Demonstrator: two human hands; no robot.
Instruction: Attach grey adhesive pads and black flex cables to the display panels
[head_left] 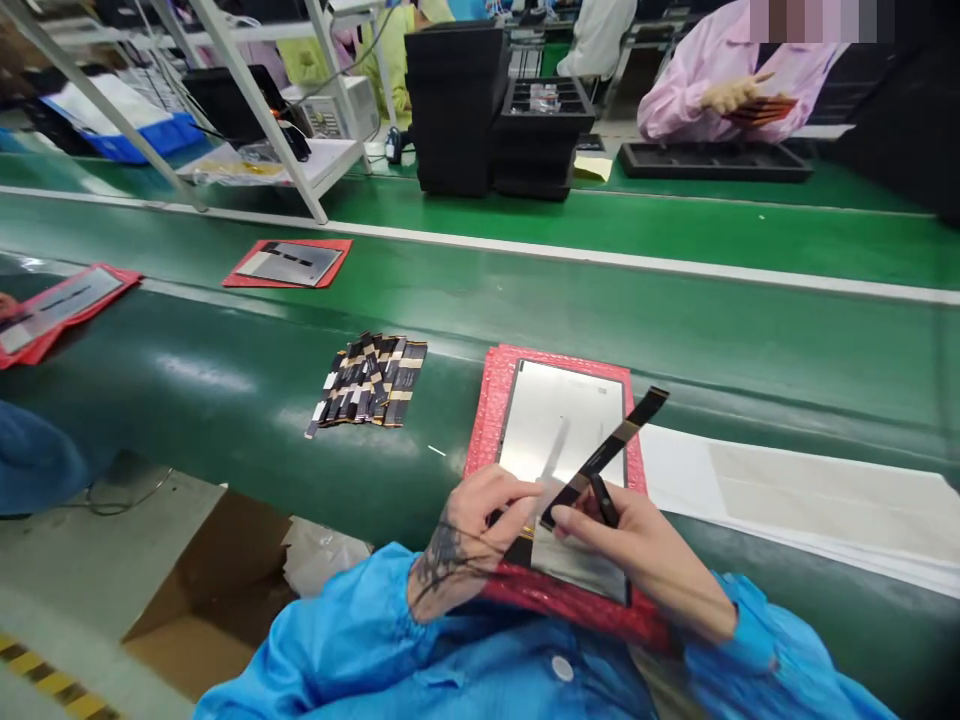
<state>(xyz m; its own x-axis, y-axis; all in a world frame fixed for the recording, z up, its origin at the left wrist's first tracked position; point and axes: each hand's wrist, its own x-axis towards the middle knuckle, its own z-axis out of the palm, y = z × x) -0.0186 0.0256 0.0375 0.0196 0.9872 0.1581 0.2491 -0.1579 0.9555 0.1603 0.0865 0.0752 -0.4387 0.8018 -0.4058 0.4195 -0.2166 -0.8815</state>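
A display panel point(566, 405) with a silvery back lies on red bubble-wrap bags point(487, 410) in front of me. My right hand point(637, 535) grips a black flex cable point(604, 455) with a tan band, tilted up over the panel. A short black tool point(604, 500), its kind unclear, is also in that hand. My left hand point(476, 525) is closed in a pinch beside the cable's lower end; what its fingertips hold is not clear. Below them, a black and gold strip point(521, 545) shows at the panel's lower edge, partly hidden by the hand.
A pile of flex cables point(375, 380) lies left on the green bench point(247, 400). White sheets point(810, 495) lie right. Farther off are another panel on red wrap point(292, 262), stacked black trays point(457, 110), a white rack point(322, 170) and a co-worker in pink point(690, 80).
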